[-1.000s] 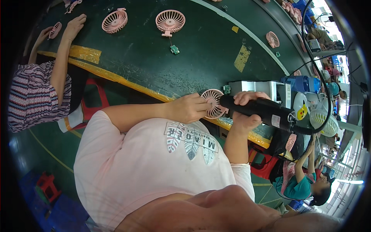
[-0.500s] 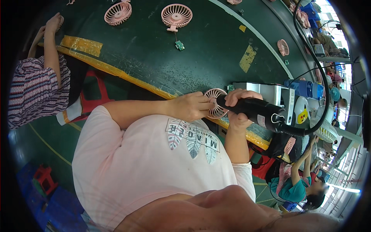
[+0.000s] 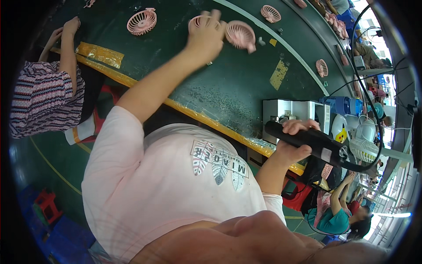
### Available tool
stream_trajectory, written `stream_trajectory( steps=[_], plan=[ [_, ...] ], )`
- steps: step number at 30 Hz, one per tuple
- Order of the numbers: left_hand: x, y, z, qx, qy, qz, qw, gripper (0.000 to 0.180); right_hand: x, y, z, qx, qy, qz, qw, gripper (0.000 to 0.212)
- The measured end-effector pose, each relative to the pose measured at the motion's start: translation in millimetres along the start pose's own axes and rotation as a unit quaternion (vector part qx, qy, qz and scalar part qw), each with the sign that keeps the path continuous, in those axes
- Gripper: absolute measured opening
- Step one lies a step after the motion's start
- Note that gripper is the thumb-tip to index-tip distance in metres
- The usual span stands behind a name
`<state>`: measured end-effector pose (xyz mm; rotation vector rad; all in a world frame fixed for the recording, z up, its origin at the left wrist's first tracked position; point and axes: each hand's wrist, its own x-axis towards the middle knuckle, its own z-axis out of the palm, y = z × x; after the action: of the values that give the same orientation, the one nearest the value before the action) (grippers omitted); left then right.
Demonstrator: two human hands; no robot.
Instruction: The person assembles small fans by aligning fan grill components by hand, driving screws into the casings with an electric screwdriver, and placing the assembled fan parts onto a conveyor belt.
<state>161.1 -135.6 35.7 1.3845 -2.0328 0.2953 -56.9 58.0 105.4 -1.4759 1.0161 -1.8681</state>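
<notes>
Nearest the person, the right hand (image 3: pixel 295 140) grips a black electric screwdriver (image 3: pixel 307 141) above the green belt's (image 3: pixel 220 83) edge, while farther across it the left hand (image 3: pixel 205 37) apparently closes on a pink fan (image 3: pixel 240 34), which could be knocked sideways.

Yellow tape patch (image 3: pixel 278 75) on green conveyor (image 3: pixel 228 88); white desk fan (image 3: pixel 365 149) at right.
</notes>
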Motion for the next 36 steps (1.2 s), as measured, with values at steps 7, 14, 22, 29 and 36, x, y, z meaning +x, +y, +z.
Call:
stream_trajectory(
  steps=[7,14,22,29,36],
  plan=[
    [-47.1,-2.8,0.2,-0.060,-0.126,0.079,0.987,0.017,5.7,-20.1,-23.9,-0.009,-0.007,-0.112,0.994,0.066],
    [-99.5,65.6,-32.0,-0.233,-0.202,0.217,0.926,0.019,15.1,-17.0,-29.1,-0.012,-0.009,-0.071,0.997,0.061],
    [-120.9,110.5,-32.3,-0.422,-0.117,0.239,0.867,0.015,10.4,-5.3,-12.5,0.041,0.028,-0.001,0.999,0.062],
    [-112.7,107.1,-34.5,-0.448,-0.134,0.225,0.855,0.014,-1.6,13.6,10.7,0.082,-0.010,0.015,0.996,0.063],
    [-107.0,106.7,-35.6,-0.461,-0.136,0.211,0.851,0.014,1.3,19.5,14.6,0.092,-0.028,0.073,0.993,0.059]
  ],
)
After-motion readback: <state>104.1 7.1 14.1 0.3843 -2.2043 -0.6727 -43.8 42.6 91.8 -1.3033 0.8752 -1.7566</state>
